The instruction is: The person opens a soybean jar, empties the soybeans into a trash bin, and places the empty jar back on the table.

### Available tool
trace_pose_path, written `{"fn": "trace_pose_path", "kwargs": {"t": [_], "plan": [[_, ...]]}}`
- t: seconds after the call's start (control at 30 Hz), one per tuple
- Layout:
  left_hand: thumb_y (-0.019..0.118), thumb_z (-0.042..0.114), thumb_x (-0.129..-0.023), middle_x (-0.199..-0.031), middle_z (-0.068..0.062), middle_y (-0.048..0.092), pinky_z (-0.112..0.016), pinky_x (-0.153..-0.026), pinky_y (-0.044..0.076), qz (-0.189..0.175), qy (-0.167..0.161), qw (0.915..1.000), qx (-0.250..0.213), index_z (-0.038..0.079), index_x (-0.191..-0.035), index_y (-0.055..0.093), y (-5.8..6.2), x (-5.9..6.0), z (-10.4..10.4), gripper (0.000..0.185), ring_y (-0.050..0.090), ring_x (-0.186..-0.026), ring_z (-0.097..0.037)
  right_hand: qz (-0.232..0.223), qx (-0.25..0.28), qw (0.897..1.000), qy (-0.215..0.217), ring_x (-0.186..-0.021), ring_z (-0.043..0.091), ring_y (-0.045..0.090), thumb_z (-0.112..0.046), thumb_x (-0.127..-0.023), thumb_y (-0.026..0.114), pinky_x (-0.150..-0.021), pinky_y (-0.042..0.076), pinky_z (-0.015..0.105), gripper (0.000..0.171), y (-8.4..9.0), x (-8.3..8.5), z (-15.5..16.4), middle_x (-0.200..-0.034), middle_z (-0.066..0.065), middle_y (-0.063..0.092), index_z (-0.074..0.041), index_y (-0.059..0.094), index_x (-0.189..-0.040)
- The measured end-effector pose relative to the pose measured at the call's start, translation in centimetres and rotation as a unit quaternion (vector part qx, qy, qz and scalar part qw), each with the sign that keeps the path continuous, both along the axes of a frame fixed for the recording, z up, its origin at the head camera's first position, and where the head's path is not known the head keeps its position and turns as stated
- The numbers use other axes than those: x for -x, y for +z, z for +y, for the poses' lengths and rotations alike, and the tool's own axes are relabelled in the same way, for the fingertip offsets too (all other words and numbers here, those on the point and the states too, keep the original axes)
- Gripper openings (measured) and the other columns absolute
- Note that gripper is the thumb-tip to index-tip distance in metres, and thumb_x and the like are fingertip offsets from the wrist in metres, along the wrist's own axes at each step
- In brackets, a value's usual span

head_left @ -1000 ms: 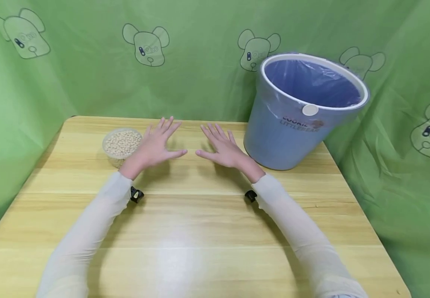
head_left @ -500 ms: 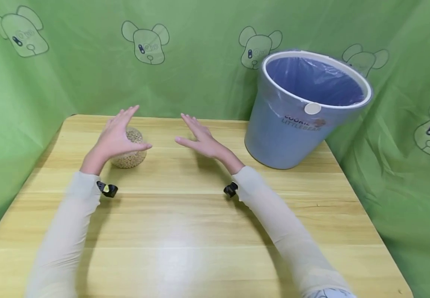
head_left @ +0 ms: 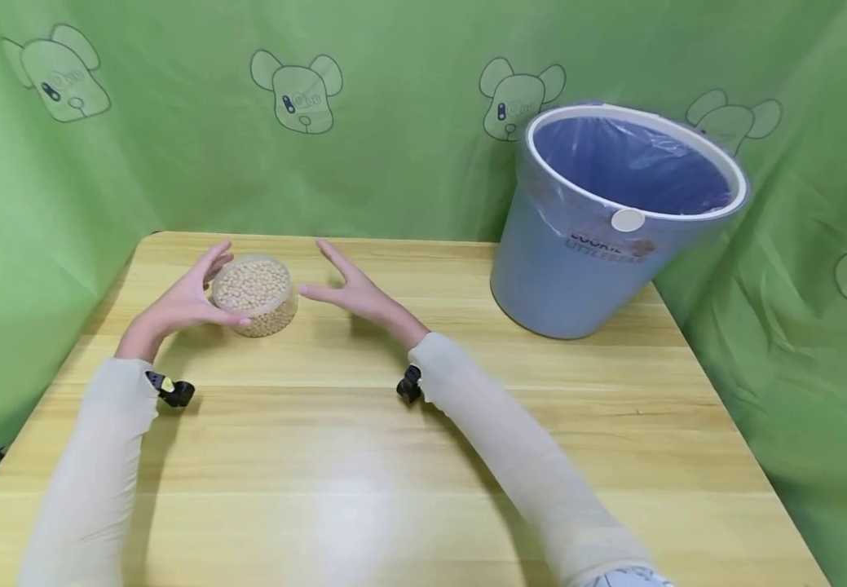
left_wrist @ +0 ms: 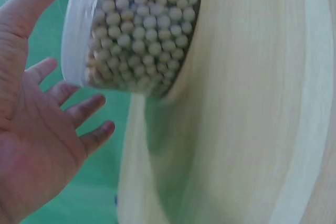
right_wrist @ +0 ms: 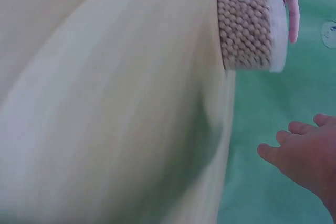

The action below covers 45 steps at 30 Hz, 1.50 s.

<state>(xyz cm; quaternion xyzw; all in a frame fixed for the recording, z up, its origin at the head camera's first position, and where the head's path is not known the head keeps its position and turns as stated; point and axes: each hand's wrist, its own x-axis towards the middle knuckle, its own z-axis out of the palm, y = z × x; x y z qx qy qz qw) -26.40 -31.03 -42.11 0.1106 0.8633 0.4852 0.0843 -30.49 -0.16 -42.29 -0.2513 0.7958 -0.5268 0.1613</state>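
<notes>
A round clear plastic tub point(head_left: 281, 315) filled with pale round beans point(head_left: 253, 284) stands upright at the back left of the table. My left hand point(head_left: 187, 302) is spread beside its left side, thumb in front and fingers behind. Whether the thumb touches the tub I cannot tell; in the left wrist view the fingers of that hand point(left_wrist: 42, 135) are spread apart from the wall. My right hand point(head_left: 357, 293) is held a short way right of the tub, thumb and fingers stretched toward it. The right wrist view shows a gap between that hand point(right_wrist: 310, 153) and the tub.
A tall blue bin point(head_left: 562, 269) with a plastic liner and a white rim stands at the back right of the wooden table point(head_left: 364, 456). Green printed cloth point(head_left: 408, 163) hangs behind the table and at its sides.
Both hands have moved left; the left has gone from above the tub to its left side, and the right has come close to its right side. The tub has not clearly moved.
</notes>
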Motion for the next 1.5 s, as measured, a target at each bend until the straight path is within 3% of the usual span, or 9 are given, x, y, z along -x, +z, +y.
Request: {"fn": "trace_pose_path", "kwargs": {"t": [0.23,0.6,0.8,1.23,1.5], "plan": [[0.090,-0.002,-0.069,-0.165,-0.026,0.022,-0.065,-0.125,0.021,-0.044,0.002,0.9984,-0.035,0.020,-0.165,0.000,-1.3,0.4,-0.2,0.133,0.026,-0.150,-0.044,-0.007,0.001,1.000,0.009,-0.159,0.019,0.014,-0.040,-0.084,0.083,-0.128,0.018,0.057,0.106,-1.3,-0.3,-1.9,-0.171,-0.011,0.014,-0.036,0.014,-0.164],[0.092,-0.001,-0.066,-0.161,-0.027,0.028,-0.068,-0.122,0.024,-0.018,-0.004,0.9996,-0.023,0.008,-0.162,0.016,-2.0,0.7,1.9,0.123,0.033,-0.145,-0.047,-0.028,0.009,1.000,0.004,-0.157,0.026,0.024,-0.027,-0.081,0.086,-0.129,0.021,0.048,0.111,-2.9,-0.4,-2.3,-0.171,0.006,0.020,-0.020,0.014,-0.165],[0.093,0.001,-0.065,-0.157,-0.022,0.038,-0.064,-0.123,0.026,-0.009,-0.017,0.9993,-0.034,0.010,-0.159,0.027,-2.2,0.9,3.4,0.115,0.039,-0.142,-0.041,-0.017,0.024,0.999,0.018,-0.150,0.022,0.038,-0.020,-0.081,0.087,-0.129,0.025,0.041,0.100,-3.4,-0.2,-2.0,-0.162,0.005,0.040,-0.016,0.028,-0.161],[0.098,0.016,-0.062,-0.156,-0.017,0.043,-0.058,-0.121,0.035,0.018,0.015,0.9993,-0.030,0.011,-0.156,0.034,-2.6,1.2,7.3,0.114,0.046,-0.139,-0.038,-0.033,0.060,0.997,0.032,-0.150,0.024,0.038,-0.005,-0.080,0.084,-0.127,0.030,0.033,0.095,-2.4,0.2,1.5,-0.161,0.010,0.041,-0.009,0.031,-0.159],[0.099,0.016,-0.061,-0.155,-0.012,0.045,-0.055,-0.122,0.036,0.042,0.031,0.9964,-0.066,0.014,-0.156,0.034,-1.7,1.9,10.2,0.116,0.047,-0.138,-0.034,-0.043,0.103,0.994,0.010,-0.151,0.024,0.037,0.003,-0.078,0.083,-0.126,0.031,0.031,0.100,-1.0,1.0,4.3,-0.166,0.009,0.033,-0.006,0.027,-0.161]]}}
